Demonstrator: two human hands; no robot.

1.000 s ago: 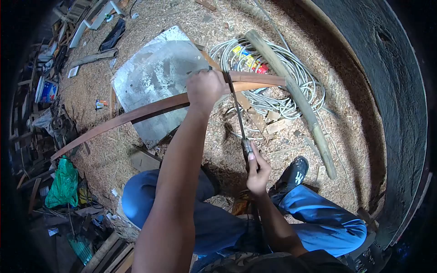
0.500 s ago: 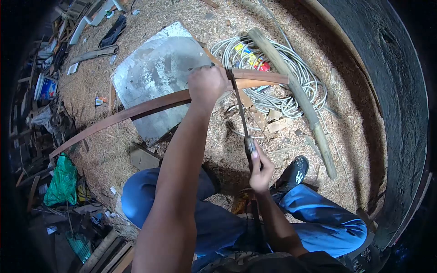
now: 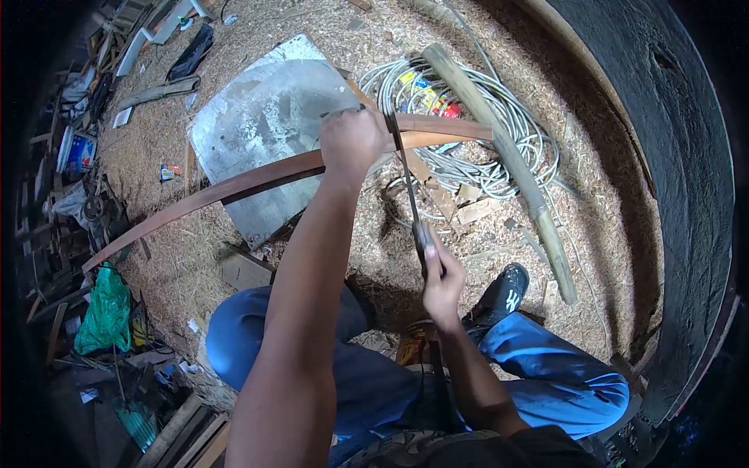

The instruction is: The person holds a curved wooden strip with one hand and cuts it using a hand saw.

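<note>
A long curved strip of reddish wood (image 3: 203, 195) runs from the lower left up to the right. My left hand (image 3: 353, 140) is closed around it, over a grey metal sheet on the ground. Lower down, my right hand (image 3: 445, 285) is wrapped round the handle of a handsaw (image 3: 409, 183), seen nearly edge-on. The saw's thin blade crosses the wood just right of my left fist. The strip's right end meets a round wooden pole (image 3: 499, 136). My left hand hides part of the strip, and the blade's teeth cannot be made out.
The metal sheet (image 3: 257, 117) lies on ground strewn with wood shavings. Coiled cable (image 3: 523, 160) is under the pole. A dark curved wall (image 3: 686, 195) rises at the right. Scrap wood and a green plastic bag (image 3: 105, 316) are at the left. My shoe (image 3: 503, 296) is beside the pole.
My right hand and the saw have shifted slightly up along the blade's line, toward the wood. My left hand keeps its hold on the strip, which has hardly moved.
</note>
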